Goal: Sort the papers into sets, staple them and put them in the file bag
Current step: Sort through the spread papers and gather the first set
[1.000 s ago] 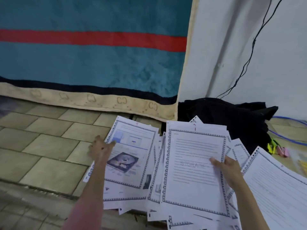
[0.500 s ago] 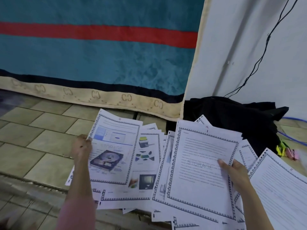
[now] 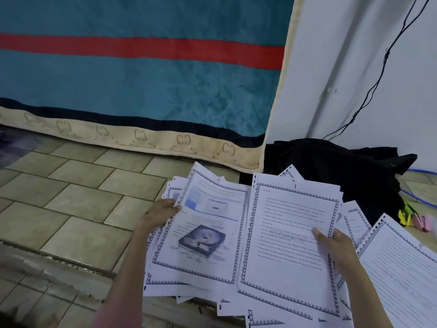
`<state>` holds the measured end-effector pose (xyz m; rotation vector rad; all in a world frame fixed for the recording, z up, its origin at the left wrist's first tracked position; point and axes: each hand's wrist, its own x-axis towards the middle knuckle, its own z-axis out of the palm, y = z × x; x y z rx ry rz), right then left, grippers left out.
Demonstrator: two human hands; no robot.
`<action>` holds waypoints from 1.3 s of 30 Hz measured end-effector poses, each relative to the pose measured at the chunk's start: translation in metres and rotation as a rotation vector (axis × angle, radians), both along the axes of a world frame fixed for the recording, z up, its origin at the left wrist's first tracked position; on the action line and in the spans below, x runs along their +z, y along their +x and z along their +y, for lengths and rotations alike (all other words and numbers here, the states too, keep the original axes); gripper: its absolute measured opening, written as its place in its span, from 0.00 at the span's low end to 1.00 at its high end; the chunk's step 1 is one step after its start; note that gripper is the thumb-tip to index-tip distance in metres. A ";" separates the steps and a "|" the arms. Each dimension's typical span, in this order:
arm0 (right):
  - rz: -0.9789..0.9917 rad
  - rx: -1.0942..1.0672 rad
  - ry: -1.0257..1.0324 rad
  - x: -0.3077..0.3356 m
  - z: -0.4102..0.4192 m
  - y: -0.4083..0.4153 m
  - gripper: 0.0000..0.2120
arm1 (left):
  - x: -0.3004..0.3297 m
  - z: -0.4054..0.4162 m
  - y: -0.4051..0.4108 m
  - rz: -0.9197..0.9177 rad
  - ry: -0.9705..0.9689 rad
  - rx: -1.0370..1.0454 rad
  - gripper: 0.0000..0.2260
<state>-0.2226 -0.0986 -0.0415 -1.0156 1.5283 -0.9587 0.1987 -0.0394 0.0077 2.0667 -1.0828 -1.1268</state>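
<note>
Many white bordered papers lie spread over the tiled floor in front of me. My left hand (image 3: 160, 213) grips the left edge of a sheet printed with a hard-drive picture (image 3: 203, 235), which bends upward at its top. My right hand (image 3: 333, 245) holds a text page watermarked STORAGE (image 3: 286, 235) by its right edge, thumb on top. Another lined page (image 3: 402, 268) lies at the far right. More sheets stick out beneath these. No stapler or file bag is in view.
A teal mattress (image 3: 142, 86) with a red stripe leans against the wall behind the papers. A black cloth heap (image 3: 343, 166) sits at the back right under a hanging black cable (image 3: 383, 67). Coloured clips (image 3: 416, 220) and a blue cable (image 3: 421, 172) lie right.
My left hand has slid the hard-drive sheet to the right, over the picture sheet that showed beside it, up against the STORAGE page. My right hand stays on that page.
</note>
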 end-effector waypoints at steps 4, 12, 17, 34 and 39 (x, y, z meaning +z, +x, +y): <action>-0.009 0.024 0.003 0.002 0.001 -0.001 0.13 | -0.004 -0.008 -0.013 0.005 0.033 0.047 0.18; -0.038 0.050 0.006 0.005 0.004 0.002 0.14 | 0.002 -0.009 -0.011 -0.112 -0.150 0.327 0.15; -0.043 0.032 0.030 0.006 0.003 0.001 0.17 | -0.004 -0.010 -0.013 -0.053 -0.264 0.421 0.07; -0.102 0.088 0.015 0.014 0.009 0.002 0.22 | 0.027 0.010 0.018 0.618 -0.562 0.450 0.04; -0.066 0.068 0.016 0.011 0.007 0.000 0.13 | 0.028 0.009 0.019 0.487 -0.643 0.575 0.06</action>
